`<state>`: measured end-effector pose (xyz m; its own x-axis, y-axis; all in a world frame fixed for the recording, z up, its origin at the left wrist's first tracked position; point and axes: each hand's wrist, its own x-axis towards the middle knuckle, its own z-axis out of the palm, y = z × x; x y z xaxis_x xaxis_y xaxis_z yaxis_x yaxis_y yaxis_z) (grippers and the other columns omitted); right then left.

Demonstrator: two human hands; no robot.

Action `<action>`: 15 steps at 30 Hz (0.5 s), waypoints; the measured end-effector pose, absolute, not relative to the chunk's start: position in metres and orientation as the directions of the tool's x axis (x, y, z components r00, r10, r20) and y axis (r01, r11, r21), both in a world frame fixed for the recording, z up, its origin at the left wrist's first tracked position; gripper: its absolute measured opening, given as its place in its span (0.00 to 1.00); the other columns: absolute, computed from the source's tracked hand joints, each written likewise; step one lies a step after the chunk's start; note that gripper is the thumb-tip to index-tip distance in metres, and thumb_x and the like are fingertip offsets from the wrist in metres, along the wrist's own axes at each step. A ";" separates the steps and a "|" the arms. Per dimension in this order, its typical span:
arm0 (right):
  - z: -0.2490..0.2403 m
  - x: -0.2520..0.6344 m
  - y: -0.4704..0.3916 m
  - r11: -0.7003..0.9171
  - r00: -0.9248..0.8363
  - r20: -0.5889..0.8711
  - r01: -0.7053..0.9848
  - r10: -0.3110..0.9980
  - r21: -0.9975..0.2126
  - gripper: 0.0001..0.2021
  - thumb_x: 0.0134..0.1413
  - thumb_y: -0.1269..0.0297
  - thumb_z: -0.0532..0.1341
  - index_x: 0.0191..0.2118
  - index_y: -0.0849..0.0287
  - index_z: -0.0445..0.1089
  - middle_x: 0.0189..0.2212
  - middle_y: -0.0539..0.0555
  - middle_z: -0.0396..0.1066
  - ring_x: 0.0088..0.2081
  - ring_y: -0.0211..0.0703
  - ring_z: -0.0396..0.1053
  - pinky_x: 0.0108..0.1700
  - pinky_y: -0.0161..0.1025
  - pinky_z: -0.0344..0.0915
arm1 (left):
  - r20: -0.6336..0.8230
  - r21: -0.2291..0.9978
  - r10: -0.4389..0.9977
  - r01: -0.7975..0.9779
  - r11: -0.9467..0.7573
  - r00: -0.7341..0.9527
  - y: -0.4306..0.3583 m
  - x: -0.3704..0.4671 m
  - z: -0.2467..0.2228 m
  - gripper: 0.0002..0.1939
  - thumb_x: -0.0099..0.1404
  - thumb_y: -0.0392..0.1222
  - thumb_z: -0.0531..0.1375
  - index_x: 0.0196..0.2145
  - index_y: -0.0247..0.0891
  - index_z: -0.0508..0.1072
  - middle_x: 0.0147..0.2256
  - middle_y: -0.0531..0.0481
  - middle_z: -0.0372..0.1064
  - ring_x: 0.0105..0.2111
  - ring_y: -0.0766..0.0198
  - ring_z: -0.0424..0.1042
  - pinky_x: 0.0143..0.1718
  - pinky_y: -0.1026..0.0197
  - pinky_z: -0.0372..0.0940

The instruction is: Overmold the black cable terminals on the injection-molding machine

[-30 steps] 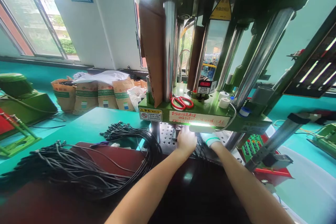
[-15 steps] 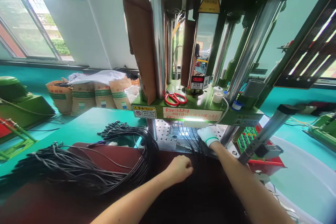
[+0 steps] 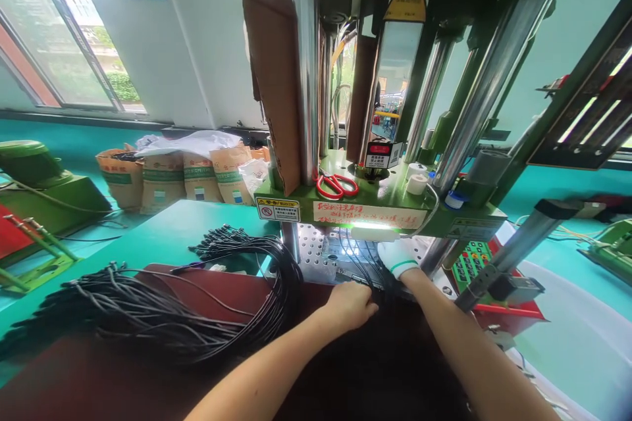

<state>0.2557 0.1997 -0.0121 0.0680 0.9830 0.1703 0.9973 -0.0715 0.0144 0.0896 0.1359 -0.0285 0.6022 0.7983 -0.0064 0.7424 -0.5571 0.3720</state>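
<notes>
The loose black cables (image 3: 363,262) run out from the metal plate (image 3: 336,253) on the perforated bed (image 3: 311,243), under the green press (image 3: 296,202). The person's right hand (image 3: 396,256), in a white glove, is beside them at the bed; its fingertips are hidden, so whether they grip anything cannot be told. The bare left hand (image 3: 351,306) hovers before the bed's front edge, fingers curled in; whether a cable is inside that curl cannot be told.

Careful handling here means keeping the cables side by side and uncrossed, pulling gently so no end shifts on the plate, and keeping fingers out from under the press whenever it could move.

By the wall, the leftmost paper sack (image 3: 118,183) stands open with dark material (image 3: 126,156) at its mouth. A pale sheet (image 3: 190,143) lies over several neighbouring sacks (image 3: 197,189), hiding their contents. At the right is a large pale tub (image 3: 585,335); what lies at its near side is unclear.
</notes>
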 end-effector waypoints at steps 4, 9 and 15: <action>-0.008 0.254 0.190 0.020 -0.036 0.209 0.997 0.977 0.078 0.17 0.57 0.62 0.47 0.36 0.64 0.71 0.37 0.63 0.71 0.41 0.52 0.66 0.44 0.45 0.55 | 0.201 0.328 0.837 0.770 -0.547 0.509 0.168 0.079 -0.015 0.17 0.64 0.45 0.45 0.42 0.36 0.67 0.44 0.43 0.67 0.45 0.57 0.65 0.45 0.57 0.60; -0.009 0.253 0.183 0.174 -0.189 0.198 0.981 0.962 0.090 0.18 0.56 0.57 0.48 0.43 0.61 0.69 0.42 0.61 0.70 0.45 0.52 0.64 0.46 0.43 0.54 | 0.376 0.181 0.761 0.763 -0.620 0.529 0.208 0.077 -0.017 0.23 0.61 0.53 0.49 0.48 0.35 0.64 0.51 0.42 0.62 0.53 0.55 0.56 0.55 0.55 0.49; -0.017 0.252 0.194 0.204 -0.208 0.176 0.978 0.962 0.039 0.23 0.55 0.51 0.47 0.47 0.61 0.66 0.44 0.61 0.69 0.46 0.51 0.64 0.47 0.43 0.54 | 0.324 0.170 0.742 0.736 -0.655 0.586 0.222 0.082 -0.030 0.26 0.62 0.57 0.45 0.49 0.38 0.65 0.51 0.44 0.63 0.53 0.57 0.57 0.55 0.53 0.47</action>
<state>0.2522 0.1944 -0.0171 -0.2081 0.9622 0.1756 0.9781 0.2044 0.0392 0.0823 0.2220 -0.0296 0.5865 0.7425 0.3237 0.7360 -0.6554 0.1698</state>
